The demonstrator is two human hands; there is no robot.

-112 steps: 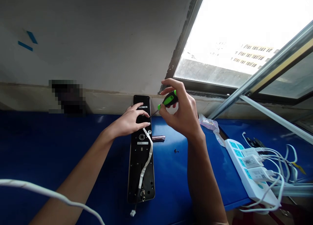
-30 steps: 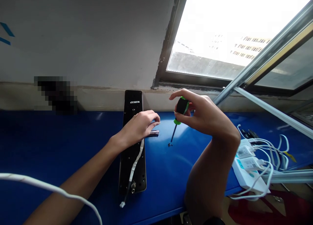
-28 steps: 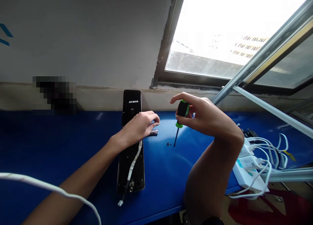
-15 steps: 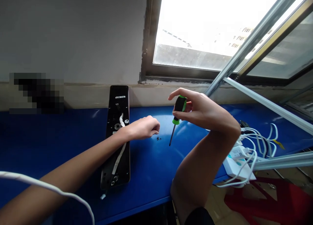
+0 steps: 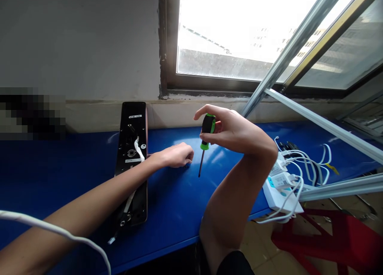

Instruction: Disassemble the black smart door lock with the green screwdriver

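Hands apart, I see my right (image 5: 226, 129) gripping the green-and-black screwdriver (image 5: 208, 125), tip down, and my left (image 5: 178, 154), fingers bunched narrow, at the small screws (image 5: 187, 166).

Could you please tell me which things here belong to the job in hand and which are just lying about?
Likely in the job:
screwdriver, in the right hand
black panel with its white cable
tiny dark pieces at the left hand, partly hidden

Likely just lying about:
power strip with white adapters
red stool
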